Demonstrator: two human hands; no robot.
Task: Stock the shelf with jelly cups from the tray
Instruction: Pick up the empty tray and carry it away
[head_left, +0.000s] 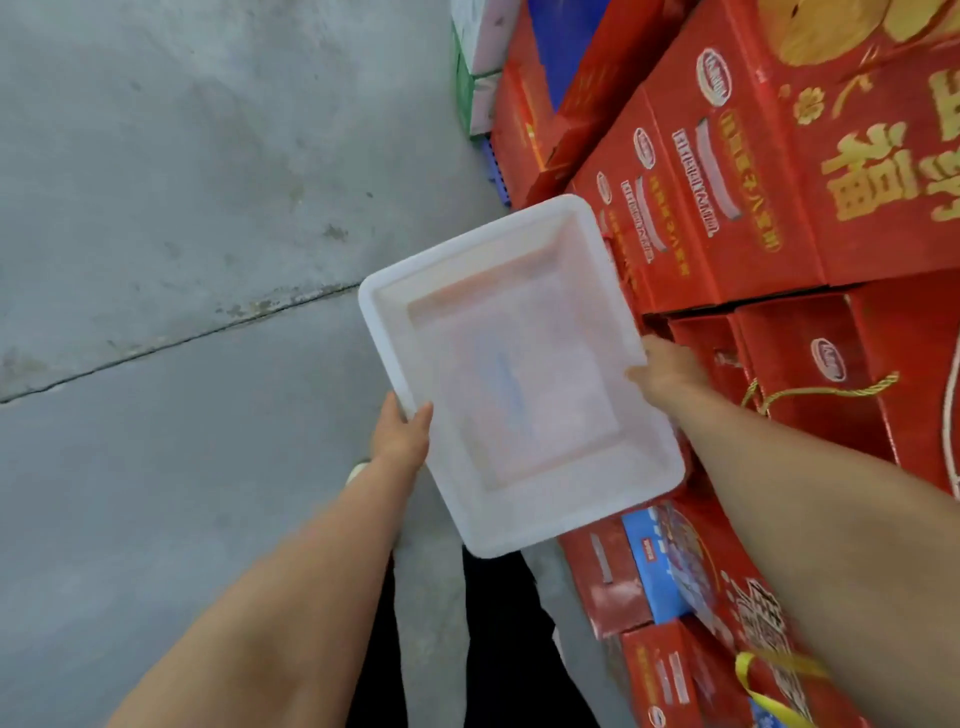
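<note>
A grey concrete floor (182, 234) filled the frame's left. At centre, an empty white tray (519, 374) was gripped by the left hand (402, 434) and right hand (667, 369), its long axis running lower right to upper left; red boxes (779, 182) were stacked at right.

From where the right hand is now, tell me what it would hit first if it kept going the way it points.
The right hand grips the tray rim and points up and left in the picture, along the tray's edge. Going straight on, it would probably meet the red boxes stacked beside the tray first, though depth is hard to judge from one view.
</note>
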